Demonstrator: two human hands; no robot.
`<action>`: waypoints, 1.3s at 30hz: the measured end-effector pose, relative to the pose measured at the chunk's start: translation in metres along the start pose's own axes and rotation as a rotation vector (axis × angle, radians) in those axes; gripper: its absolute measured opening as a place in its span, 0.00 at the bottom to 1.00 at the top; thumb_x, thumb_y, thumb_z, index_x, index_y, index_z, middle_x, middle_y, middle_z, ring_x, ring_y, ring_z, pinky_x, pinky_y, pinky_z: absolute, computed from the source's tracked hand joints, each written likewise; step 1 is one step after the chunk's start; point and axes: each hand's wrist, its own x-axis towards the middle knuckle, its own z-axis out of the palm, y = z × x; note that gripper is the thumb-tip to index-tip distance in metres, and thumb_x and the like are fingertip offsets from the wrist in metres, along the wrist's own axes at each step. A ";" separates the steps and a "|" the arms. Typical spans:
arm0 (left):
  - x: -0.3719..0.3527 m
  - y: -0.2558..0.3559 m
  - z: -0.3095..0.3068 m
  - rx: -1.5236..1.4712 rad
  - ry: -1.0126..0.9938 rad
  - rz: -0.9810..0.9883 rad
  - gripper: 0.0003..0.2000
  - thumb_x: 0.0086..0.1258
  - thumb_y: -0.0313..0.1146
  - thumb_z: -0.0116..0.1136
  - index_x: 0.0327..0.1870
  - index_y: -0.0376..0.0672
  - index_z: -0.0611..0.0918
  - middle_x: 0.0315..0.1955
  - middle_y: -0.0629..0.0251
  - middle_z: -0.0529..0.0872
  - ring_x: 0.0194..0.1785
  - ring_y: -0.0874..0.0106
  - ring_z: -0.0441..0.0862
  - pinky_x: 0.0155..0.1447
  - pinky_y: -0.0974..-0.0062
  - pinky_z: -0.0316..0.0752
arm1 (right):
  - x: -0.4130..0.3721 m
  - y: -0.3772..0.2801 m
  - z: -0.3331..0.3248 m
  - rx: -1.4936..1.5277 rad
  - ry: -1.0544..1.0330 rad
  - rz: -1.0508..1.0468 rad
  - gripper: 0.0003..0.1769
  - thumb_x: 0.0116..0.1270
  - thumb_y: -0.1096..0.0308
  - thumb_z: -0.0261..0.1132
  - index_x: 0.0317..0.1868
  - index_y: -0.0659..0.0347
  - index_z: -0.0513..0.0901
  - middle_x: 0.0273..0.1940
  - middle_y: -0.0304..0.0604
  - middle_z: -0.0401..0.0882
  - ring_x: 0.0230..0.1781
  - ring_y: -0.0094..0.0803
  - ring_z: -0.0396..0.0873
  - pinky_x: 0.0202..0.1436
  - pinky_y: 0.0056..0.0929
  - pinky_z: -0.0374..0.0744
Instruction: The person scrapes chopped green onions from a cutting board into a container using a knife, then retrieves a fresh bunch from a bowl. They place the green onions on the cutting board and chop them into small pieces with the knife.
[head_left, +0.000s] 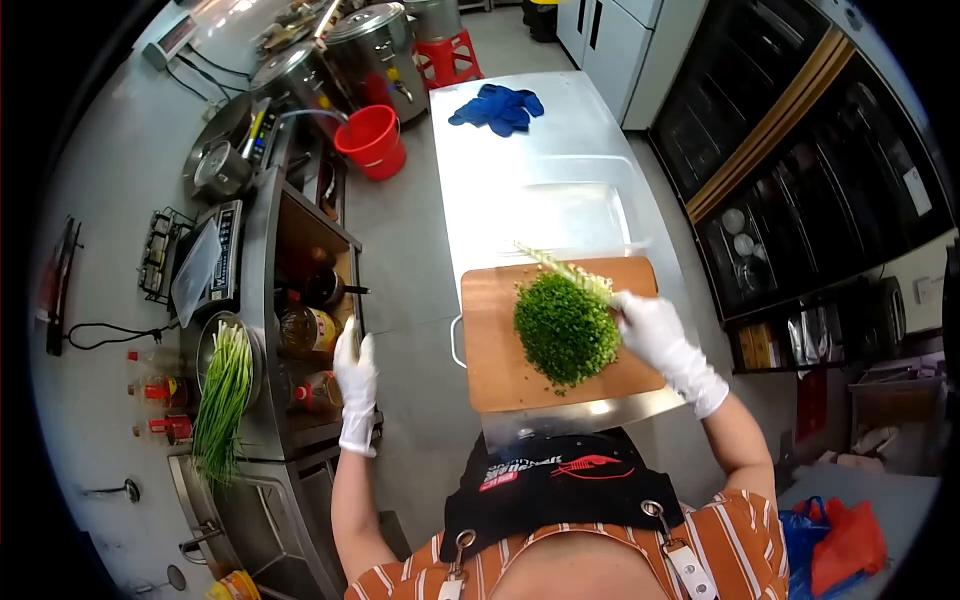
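A wooden cutting board [490, 345] lies on the near end of the metal table, bearing a heap of finely chopped green onions [566, 330]. My right hand [655, 335], in a white glove, is closed at the right side of the heap. It grips what looks like a knife [560, 265], its narrow blade slanting to the upper left over the heap's far edge, with chopped bits along it. The handle is hidden in the glove. My left hand [355, 375], also gloved, hangs open beside the left counter's shelves, fingers extended and holding nothing.
Whole green onions [222, 400] lie in a metal bowl [252, 375] on the left counter. Beyond the board are a clear plastic tray [580, 205] and blue gloves [497, 108]. A red bucket [372, 142] stands left of the table. Bottles [305, 330] fill the shelf.
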 end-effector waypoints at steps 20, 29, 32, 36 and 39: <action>0.061 0.157 0.257 0.135 -0.533 0.536 0.12 0.68 0.34 0.57 0.49 0.42 0.84 0.40 0.55 0.86 0.46 0.53 0.79 0.59 0.59 0.69 | 0.084 0.117 -0.006 -0.174 -0.060 -0.025 0.05 0.61 0.67 0.62 0.31 0.59 0.78 0.22 0.52 0.81 0.25 0.51 0.83 0.30 0.47 0.80; 0.062 0.198 0.210 -0.223 -0.046 0.492 0.07 0.70 0.30 0.55 0.43 0.39 0.84 0.32 0.56 0.85 0.37 0.60 0.82 0.44 0.63 0.76 | 0.100 0.120 0.015 -0.205 -0.059 -0.086 0.03 0.59 0.71 0.61 0.30 0.60 0.76 0.21 0.50 0.80 0.24 0.48 0.83 0.28 0.44 0.81; 0.081 0.219 0.191 -0.561 -0.284 0.163 0.12 0.75 0.33 0.51 0.45 0.34 0.83 0.37 0.56 0.88 0.45 0.65 0.85 0.52 0.69 0.79 | 0.101 0.122 0.026 -0.229 -0.022 -0.126 0.05 0.59 0.69 0.62 0.29 0.58 0.74 0.20 0.48 0.78 0.22 0.47 0.82 0.25 0.43 0.79; 0.119 0.241 0.194 -1.034 -0.771 -0.125 0.19 0.80 0.39 0.45 0.49 0.28 0.81 0.45 0.53 0.86 0.52 0.64 0.84 0.61 0.69 0.77 | 0.106 0.118 0.028 -0.282 0.013 -0.224 0.04 0.60 0.70 0.60 0.30 0.58 0.73 0.18 0.44 0.77 0.20 0.42 0.81 0.24 0.39 0.79; 0.129 0.244 0.217 -1.090 -1.046 -0.139 0.22 0.80 0.42 0.44 0.53 0.28 0.79 0.50 0.51 0.84 0.54 0.63 0.82 0.64 0.68 0.74 | 0.106 0.115 0.026 -0.329 -0.002 -0.257 0.02 0.60 0.71 0.60 0.30 0.57 0.74 0.19 0.42 0.78 0.21 0.38 0.82 0.24 0.35 0.80</action>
